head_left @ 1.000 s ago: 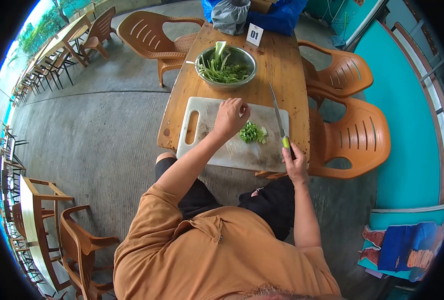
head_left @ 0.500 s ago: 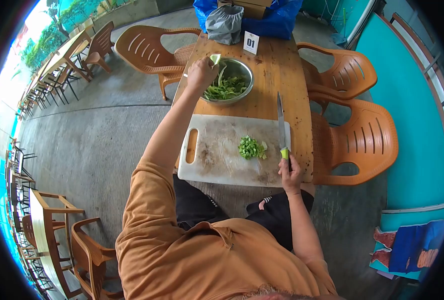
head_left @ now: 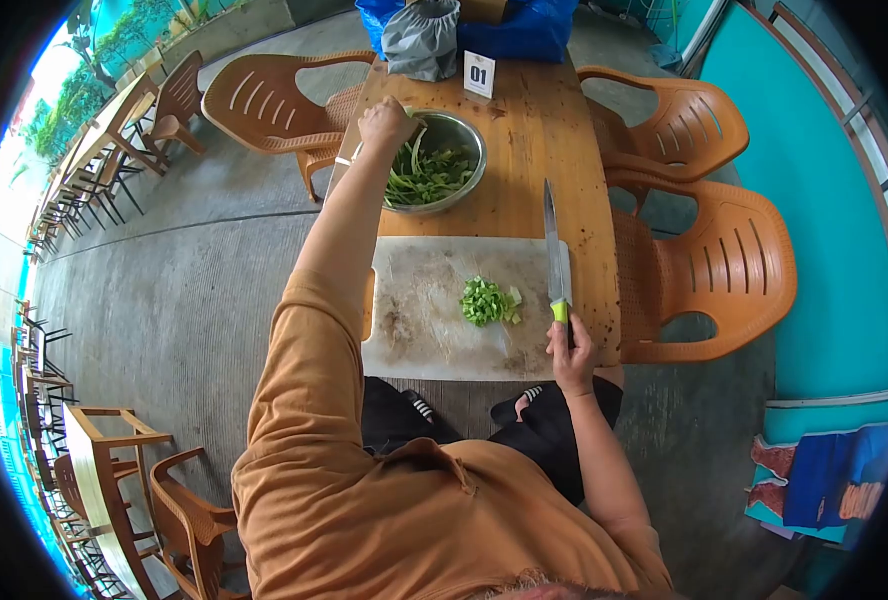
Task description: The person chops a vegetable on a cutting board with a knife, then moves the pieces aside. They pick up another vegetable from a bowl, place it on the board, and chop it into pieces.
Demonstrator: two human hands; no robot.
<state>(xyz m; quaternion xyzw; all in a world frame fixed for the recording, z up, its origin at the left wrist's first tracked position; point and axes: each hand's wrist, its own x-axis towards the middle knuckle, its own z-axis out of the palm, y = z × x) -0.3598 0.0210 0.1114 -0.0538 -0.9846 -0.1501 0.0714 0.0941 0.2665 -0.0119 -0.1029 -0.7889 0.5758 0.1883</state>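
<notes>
I take the cutting board (head_left: 434, 330) as my landmark. The left hand (head_left: 384, 122) is stretched out beyond the board's far edge, at the near-left rim of the metal bowl (head_left: 469, 135). Its fingers are curled over the top of a pale stalk among the leafy greens (head_left: 426, 172) in the bowl. I cannot tell how firmly they pinch it, since the hand's back hides the tips.

The right hand (head_left: 569, 352) rests at the board's near right corner. Its fingers are wrapped around the green handle of the knife (head_left: 554, 260), and the blade lies flat along the board's right edge, pointing away from me. A small heap of chopped greens (head_left: 487, 300) sits on the board just left of the blade.

Handling judgement: the greens look light and limp at the leaf, firmer at the pale stem end. They may be wet, so slippery, though I cannot confirm that. Leaves would tear or slide if pinched alone. The stem ends are the better hold, several gathered together. The bowl looks light enough to shift on the worktop (head_left: 534, 140) if tugged.
</notes>
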